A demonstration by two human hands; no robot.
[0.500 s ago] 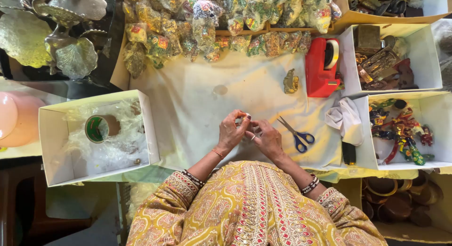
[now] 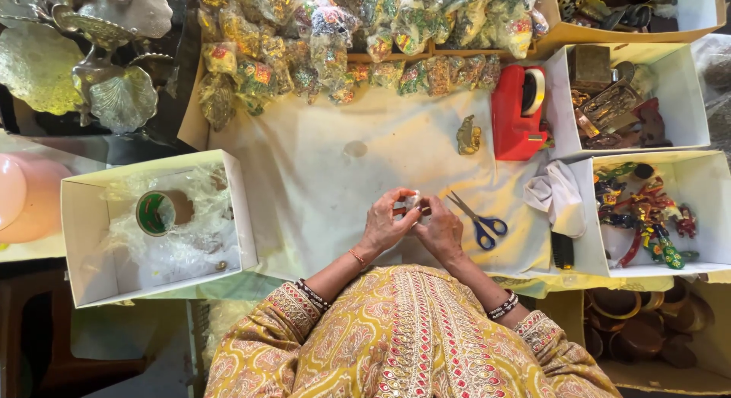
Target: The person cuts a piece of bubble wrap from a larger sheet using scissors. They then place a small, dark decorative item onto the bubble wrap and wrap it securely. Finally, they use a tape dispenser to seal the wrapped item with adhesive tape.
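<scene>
Both hands meet over the cloth-covered surface: left hand and right hand pinch a small pale item in a closed fingertip grip. It looks light and possibly delicate, best held by its edges. Just right of the grip lie blue-handled scissors; farther off stands a red tape dispenser.

Open cloth lies across the table between the white box at its left edge and the scissors. Packets crowd the far edge; the red tape dispenser, small gold figure and right-edge boxes hem the right.
</scene>
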